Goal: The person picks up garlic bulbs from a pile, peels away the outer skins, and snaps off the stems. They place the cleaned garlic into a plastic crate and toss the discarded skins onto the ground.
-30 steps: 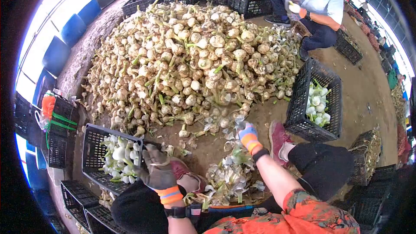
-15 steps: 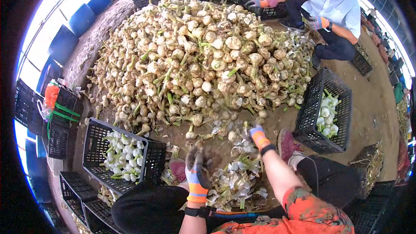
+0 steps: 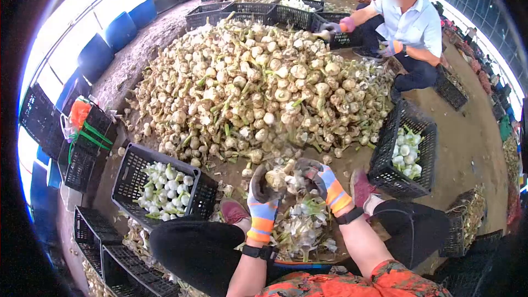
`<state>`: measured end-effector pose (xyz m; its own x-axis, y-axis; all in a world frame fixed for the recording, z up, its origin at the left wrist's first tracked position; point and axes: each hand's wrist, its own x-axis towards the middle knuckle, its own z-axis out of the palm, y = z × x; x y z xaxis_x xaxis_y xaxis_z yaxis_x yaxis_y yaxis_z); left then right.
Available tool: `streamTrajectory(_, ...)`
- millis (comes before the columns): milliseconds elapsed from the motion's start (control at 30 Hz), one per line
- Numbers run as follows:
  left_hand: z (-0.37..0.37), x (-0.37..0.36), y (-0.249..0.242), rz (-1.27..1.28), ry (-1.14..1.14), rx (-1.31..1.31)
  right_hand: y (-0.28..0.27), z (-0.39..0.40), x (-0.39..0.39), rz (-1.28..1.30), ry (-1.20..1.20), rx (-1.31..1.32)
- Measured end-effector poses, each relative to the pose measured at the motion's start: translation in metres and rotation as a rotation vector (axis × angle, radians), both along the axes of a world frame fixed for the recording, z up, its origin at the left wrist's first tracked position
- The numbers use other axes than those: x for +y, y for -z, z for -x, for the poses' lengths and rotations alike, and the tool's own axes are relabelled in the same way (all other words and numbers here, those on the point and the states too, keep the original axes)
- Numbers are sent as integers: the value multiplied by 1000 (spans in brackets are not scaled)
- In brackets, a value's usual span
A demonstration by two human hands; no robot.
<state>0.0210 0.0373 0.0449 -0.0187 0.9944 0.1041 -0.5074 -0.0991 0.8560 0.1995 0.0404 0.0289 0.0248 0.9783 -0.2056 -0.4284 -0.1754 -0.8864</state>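
Note:
My left hand (image 3: 264, 198), in a grey, blue and orange glove, curls round a pale brown garlic bulb (image 3: 276, 179) in front of me. Close on its right, my right hand (image 3: 324, 182) wears a matching glove with bent fingers. Whitish skin or a bulb shows at its fingertips, too unclear to name. Below both hands lies a heap of peeled skins and stems (image 3: 303, 228) between my legs. Just beyond rises a large pile of unpeeled garlic (image 3: 247, 85).
Black crates of white garlic stand at left (image 3: 127, 179) and right (image 3: 429, 179). A co-worker in a light blue shirt (image 3: 410, 27) squats behind the pile at right, one gloved hand reaching to it. Empty crates (image 3: 88, 242) lie lower left; more crates stand behind the pile.
My two hands have come together in front of me; the left now has a bulb. The view has shifted, and another person in red shows at the back.

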Motion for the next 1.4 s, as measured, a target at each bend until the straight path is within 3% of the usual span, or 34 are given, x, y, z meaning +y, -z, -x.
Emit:
streamTrajectory(33, -3, -2, 0, 12, -14, -72, 0, 1, 3, -195, -72, 36)
streamTrajectory(67, -4, -4, 7, 11, -1, -76, -4, 6, -2, -185, -93, -58)
streamTrajectory(100, -2, -5, 18, -66, -31, 120, -22, 16, -6, -176, -114, -152)
streamTrajectory(133, -2, -4, 23, -150, -65, 315, -36, 26, -7, -84, -117, -11)
streamTrajectory(167, -4, -9, 2, -311, -146, 497, -48, 36, -10, -119, -126, -45)
streamTrajectory(200, -6, -10, -2, -321, -145, 496, -44, 39, -3, -663, -120, -689)
streamTrajectory(267, -5, -14, -4, -162, -86, 241, -35, 48, -10, -398, -113, -534)
streamTrajectory(300, -2, -14, -5, -182, -86, 271, -37, 51, -13, -400, -117, -532)
streamTrajectory(400, 0, -18, -12, -180, -98, 267, -44, 54, -18, -248, -82, -157)
streamTrajectory(533, -2, -19, -22, -273, -97, 310, -55, 47, -21, -256, -125, -215)
streamTrajectory(600, -1, -17, -16, -279, -61, 212, -63, 46, -24, -241, -125, -201)
streamTrajectory(667, 2, -14, 3, -170, -33, 119, -75, 47, -28, -98, -186, 142)
streamTrajectory(733, 3, -13, 7, -61, -3, 26, -70, 48, -29, -122, -184, 101)
streamTrajectory(867, 3, -13, 6, -231, -48, 141, -47, 31, -24, -32, -255, 61)
streamTrajectory(900, 4, -18, -6, -117, -20, 85, -36, 25, -22, -32, -254, 63)
streamTrajectory(967, 7, -24, -30, 106, 65, -100, -15, 18, -21, -395, 6, -361)
streamTrajectory(1000, 7, -24, -29, 106, 65, -100, -25, 18, -22, -394, 6, -362)
streamTrajectory(1067, 6, -21, -26, 334, 209, -216, -59, 19, -21, -390, -125, -742)
streamTrajectory(1100, 5, -20, -24, 335, 197, -112, -56, 20, -22, -383, -83, -907)
streamTrajectory(1133, 2, -18, -17, 336, 199, -114, -54, 23, -25, -381, -82, -909)
streamTrajectory(1200, -5, -16, -5, -49, 26, 171, -49, 30, -33, -252, 73, -912)
streamTrajectory(1233, -1, -13, -6, -61, 23, 211, -46, 28, -30, -175, 19, -741)
streamTrajectory(1267, 4, -14, -9, -60, 23, 216, -42, 23, -28, -173, 19, -736)
streamTrajectory(1333, 10, -19, -30, 194, 215, -77, -40, 14, -26, -43, -120, -67)
streamTrajectory(1400, 8, -18, -21, 101, 197, 2, -34, 15, -29, -24, -114, 49)
